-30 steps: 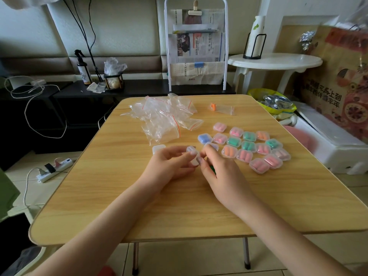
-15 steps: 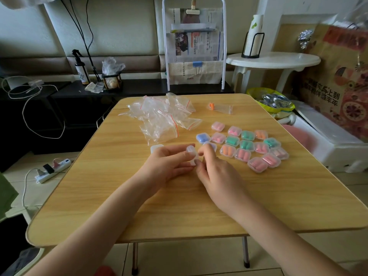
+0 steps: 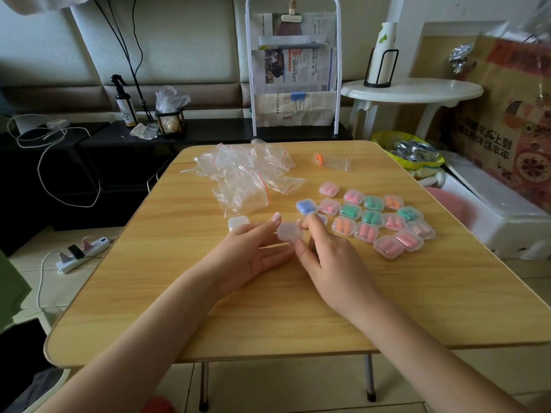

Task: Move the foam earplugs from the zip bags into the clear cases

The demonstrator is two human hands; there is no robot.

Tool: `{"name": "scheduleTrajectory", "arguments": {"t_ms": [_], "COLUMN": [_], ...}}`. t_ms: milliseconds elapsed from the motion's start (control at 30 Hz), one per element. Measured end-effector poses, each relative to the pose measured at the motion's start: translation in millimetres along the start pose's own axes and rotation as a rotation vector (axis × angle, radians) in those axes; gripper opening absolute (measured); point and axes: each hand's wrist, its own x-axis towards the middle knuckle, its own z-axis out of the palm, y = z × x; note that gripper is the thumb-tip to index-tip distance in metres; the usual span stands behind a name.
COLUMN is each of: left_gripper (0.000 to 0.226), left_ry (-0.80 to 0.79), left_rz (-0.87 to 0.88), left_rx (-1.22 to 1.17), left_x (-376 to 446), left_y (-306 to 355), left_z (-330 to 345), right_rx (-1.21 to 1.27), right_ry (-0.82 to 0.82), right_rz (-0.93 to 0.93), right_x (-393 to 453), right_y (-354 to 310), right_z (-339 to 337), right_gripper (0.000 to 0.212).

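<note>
- Earplugs are not all packed yet, I think: the clear case (image 3: 288, 232) in the middle of the surface (image 3: 268, 317) looks see-through, and I cannot tell if anything is inside.
- Left hand (image 3: 253, 257) holds that case from the left. Its fingers (image 3: 275, 219) lie long and almost straight along the case. It looks like a steady prop more than a squeeze.
- Right hand (image 3: 328, 263) pinches the right edge of the same case. Its fingers (image 3: 310, 223) are curled at the rim, likely working the lid. I cannot see if the lid is open or closed.
- To do this well, keep the case low, close to the surface, so a dropped plug does not roll away. Press softly, because thin plastic can pop out of the fingers.
- Just left of the hands sits an empty case (image 3: 238, 223), closed and waiting. It is likely next.
- Right of the hands lie the filled cases (image 3: 369, 217) in a tight bunch, with pink, green, orange and blue plugs inside. Put the finished one beside them, not on top.
- Farther back on the left is a heap of empty zip bags (image 3: 244, 177). Keep used bags there, away from the cases.
- Farthest, on the right, one zip bag (image 3: 335, 162) has an orange earplug (image 3: 319, 158) at its end. That seems to be the only bag still to be emptied.
</note>
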Motion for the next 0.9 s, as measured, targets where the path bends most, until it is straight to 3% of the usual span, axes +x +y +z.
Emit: {"name": "scheduleTrajectory", "arguments": {"t_ms": [167, 367, 500, 600, 700, 900], "left_gripper": [0.032, 0.045, 0.044, 0.040, 0.051, 0.046], "left_ry": [-0.019, 0.002, -0.030, -0.120, -0.269, -0.250], "left_rz": [-0.005, 0.024, 0.012, -0.043, -0.069, 0.008], "left_rx": [-0.096, 0.005, 0.078, 0.065, 0.046, 0.062], "left_x": [0, 2, -1, -7, -10, -6], "left_y": [-2, -1, 0, 0, -3, -2], "left_z": [0, -1, 0, 3, 6, 5], "right_rx": [-0.057, -0.111, -0.085, 0.022, 0.164, 0.380], "right_ry": [-0.030, -0.056, 0.028, 0.072, 0.132, 0.134], "right_rz": [-0.019, -0.041, 0.037, 0.145, 0.222, 0.356], "right_x": [0, -3, 0, 3, 6, 8], "right_y": [-2, -5, 3, 12, 13, 11], "right_z": [-1, 1, 0, -1, -2, -5], "right_gripper": [0.014, 0.018, 0.025, 0.021, 0.021, 0.032]}}
